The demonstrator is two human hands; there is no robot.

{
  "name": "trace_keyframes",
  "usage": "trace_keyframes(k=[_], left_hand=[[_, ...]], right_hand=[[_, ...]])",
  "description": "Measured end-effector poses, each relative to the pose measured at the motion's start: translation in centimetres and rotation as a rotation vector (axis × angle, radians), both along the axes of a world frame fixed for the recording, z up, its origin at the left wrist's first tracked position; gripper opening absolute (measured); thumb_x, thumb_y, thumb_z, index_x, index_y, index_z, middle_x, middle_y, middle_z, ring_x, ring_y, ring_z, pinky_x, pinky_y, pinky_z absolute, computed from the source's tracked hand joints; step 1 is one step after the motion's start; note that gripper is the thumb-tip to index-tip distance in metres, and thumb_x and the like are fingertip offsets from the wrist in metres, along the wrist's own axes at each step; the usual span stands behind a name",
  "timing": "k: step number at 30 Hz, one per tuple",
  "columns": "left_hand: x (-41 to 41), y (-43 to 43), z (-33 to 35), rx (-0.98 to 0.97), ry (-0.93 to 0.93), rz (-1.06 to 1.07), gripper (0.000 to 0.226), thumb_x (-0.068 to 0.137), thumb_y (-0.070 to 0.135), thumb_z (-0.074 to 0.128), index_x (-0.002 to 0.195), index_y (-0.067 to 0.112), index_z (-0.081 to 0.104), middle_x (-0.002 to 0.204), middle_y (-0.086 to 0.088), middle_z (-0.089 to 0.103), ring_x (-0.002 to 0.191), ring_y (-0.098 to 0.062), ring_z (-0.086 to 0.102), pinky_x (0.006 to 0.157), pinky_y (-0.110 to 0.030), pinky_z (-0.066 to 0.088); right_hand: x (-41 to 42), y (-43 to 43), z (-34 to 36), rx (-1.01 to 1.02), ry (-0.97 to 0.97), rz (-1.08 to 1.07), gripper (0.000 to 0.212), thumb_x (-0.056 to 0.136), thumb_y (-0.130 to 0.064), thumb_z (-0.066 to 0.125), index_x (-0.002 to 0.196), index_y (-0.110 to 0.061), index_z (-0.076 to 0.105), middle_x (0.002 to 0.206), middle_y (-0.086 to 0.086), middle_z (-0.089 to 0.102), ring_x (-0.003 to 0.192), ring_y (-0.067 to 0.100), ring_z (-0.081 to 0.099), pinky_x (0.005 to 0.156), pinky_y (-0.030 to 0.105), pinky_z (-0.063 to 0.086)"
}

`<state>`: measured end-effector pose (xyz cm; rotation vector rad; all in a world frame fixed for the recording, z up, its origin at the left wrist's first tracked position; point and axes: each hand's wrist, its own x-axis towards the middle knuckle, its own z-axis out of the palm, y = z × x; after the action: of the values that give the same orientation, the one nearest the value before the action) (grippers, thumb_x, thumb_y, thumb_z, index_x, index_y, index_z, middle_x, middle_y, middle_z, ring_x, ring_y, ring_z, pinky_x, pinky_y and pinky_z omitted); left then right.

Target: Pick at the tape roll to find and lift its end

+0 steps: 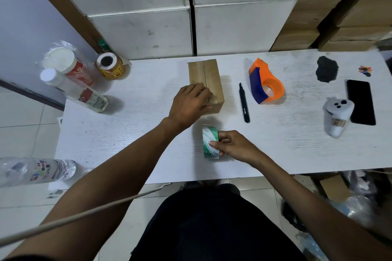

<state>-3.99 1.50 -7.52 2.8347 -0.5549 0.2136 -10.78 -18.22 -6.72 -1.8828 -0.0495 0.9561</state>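
A small brown cardboard box (210, 78) with closed flaps stands in the middle of the white table (131, 133). My left hand (189, 105) rests on the box's near left corner, fingers spread over the top flap and the thumb against its front face. Just in front of the box, my right hand (232, 144) grips a roll of tape with green and white print (209, 137), which stands on its edge on the table. My thumb lies across the roll's outer face and my fingers curl around its right side.
A black utility knife (244, 104) and an orange and blue tape dispenser (264, 82) lie right of the box. Farther right are a white controller (337, 115), a black phone (360, 101) and a dark lump (326, 69). Bottles (84, 93) and a label roll (110, 66) stand at the left.
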Motion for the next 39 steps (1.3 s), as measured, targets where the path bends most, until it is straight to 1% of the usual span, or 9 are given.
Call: trace_keyframes(k=[5, 10, 19, 22, 24, 27, 31, 34, 39], left_hand=[[0.3, 0.1, -0.6, 0.040, -0.034, -0.035, 0.033, 0.081, 0.033, 0.074, 0.103, 0.010, 0.064, 0.106, -0.009, 0.066, 0.105, -0.032, 0.059, 0.085, -0.040, 0.046], [0.3, 0.0, -1.0, 0.085, -0.073, -0.041, 0.037, 0.076, 0.028, 0.077, 0.104, 0.010, 0.060, 0.107, -0.011, 0.063, 0.102, -0.033, 0.058, 0.088, -0.040, 0.043], [0.4, -0.4, 1.5, 0.047, 0.017, -0.056, 0.074, 0.058, 0.016, 0.089, 0.124, 0.011, 0.054, 0.124, -0.012, 0.059, 0.113, -0.034, 0.052, 0.086, -0.044, 0.045], [-0.9, 0.6, 3.4, -0.125, -0.031, 0.005, 0.049, 0.074, 0.004, 0.073, 0.120, 0.015, 0.062, 0.119, -0.005, 0.063, 0.104, -0.027, 0.054, 0.072, -0.037, 0.051], [-2.3, 1.3, 4.1, -0.301, 0.133, -0.003, 0.023, 0.088, 0.027, 0.069, 0.111, 0.022, 0.067, 0.108, 0.004, 0.067, 0.095, -0.017, 0.059, 0.070, -0.034, 0.052], [-4.1, 2.2, 4.2, -0.399, 0.440, 0.013, 0.039, 0.085, 0.057, 0.065, 0.105, 0.025, 0.069, 0.099, 0.009, 0.070, 0.083, -0.009, 0.063, 0.068, -0.027, 0.053], [-5.7, 2.1, 3.1, -0.466, 0.608, 0.013, 0.027, 0.084, 0.040, 0.074, 0.104, 0.022, 0.075, 0.102, 0.009, 0.074, 0.082, -0.008, 0.065, 0.069, -0.014, 0.049], [-6.2, 1.7, 2.7, -0.499, 0.561, 0.030, 0.007, 0.086, 0.022, 0.075, 0.091, 0.020, 0.078, 0.090, 0.005, 0.076, 0.077, -0.013, 0.068, 0.072, -0.025, 0.056], [-6.9, 1.4, 2.3, -0.416, 0.515, 0.052, 0.009, 0.090, 0.028, 0.067, 0.089, 0.023, 0.074, 0.086, 0.005, 0.074, 0.074, -0.015, 0.067, 0.071, -0.039, 0.057]], right_hand=[[0.0, 0.0, -0.4, 0.016, 0.008, -0.018, 0.023, 0.091, -0.032, 0.066, 0.106, -0.016, 0.073, 0.090, 0.001, 0.076, 0.063, 0.009, 0.063, 0.079, 0.033, 0.054], [-0.2, -0.1, -0.2, 0.035, 0.019, -0.031, 0.019, 0.092, -0.029, 0.064, 0.107, -0.019, 0.072, 0.078, -0.010, 0.072, 0.060, 0.006, 0.062, 0.071, 0.018, 0.050], [-0.8, 0.0, -0.1, 0.065, -0.008, -0.029, 0.010, 0.092, -0.022, 0.066, 0.100, -0.022, 0.071, 0.080, -0.012, 0.071, 0.056, -0.002, 0.061, 0.067, 0.014, 0.049], [-1.0, 0.1, 0.0, 0.097, -0.041, -0.033, 0.009, 0.092, -0.016, 0.065, 0.098, -0.020, 0.070, 0.081, -0.011, 0.070, 0.056, -0.007, 0.061, 0.062, 0.012, 0.048], [-1.1, 0.3, 0.2, 0.111, -0.062, -0.036, 0.009, 0.091, -0.016, 0.066, 0.098, -0.019, 0.071, 0.083, -0.008, 0.071, 0.058, -0.007, 0.061, 0.061, 0.012, 0.048], [-1.0, 0.6, 0.2, 0.124, -0.077, -0.047, 0.008, 0.090, -0.017, 0.068, 0.094, -0.024, 0.070, 0.086, -0.008, 0.072, 0.061, -0.006, 0.064, 0.060, 0.014, 0.049], [-1.0, 1.0, -0.3, 0.117, -0.097, -0.055, 0.010, 0.089, -0.019, 0.069, 0.097, -0.026, 0.070, 0.090, -0.006, 0.074, 0.070, -0.002, 0.068, 0.063, 0.018, 0.053], [-1.1, 1.2, -0.6, 0.100, -0.111, -0.053, 0.016, 0.088, -0.021, 0.071, 0.103, -0.017, 0.073, 0.095, 0.000, 0.076, 0.075, 0.003, 0.070, 0.065, 0.021, 0.056], [-1.7, 1.3, -0.6, 0.075, -0.113, -0.026, 0.017, 0.088, -0.021, 0.071, 0.100, -0.009, 0.073, 0.090, 0.002, 0.075, 0.066, 0.003, 0.067, 0.065, 0.020, 0.054]])
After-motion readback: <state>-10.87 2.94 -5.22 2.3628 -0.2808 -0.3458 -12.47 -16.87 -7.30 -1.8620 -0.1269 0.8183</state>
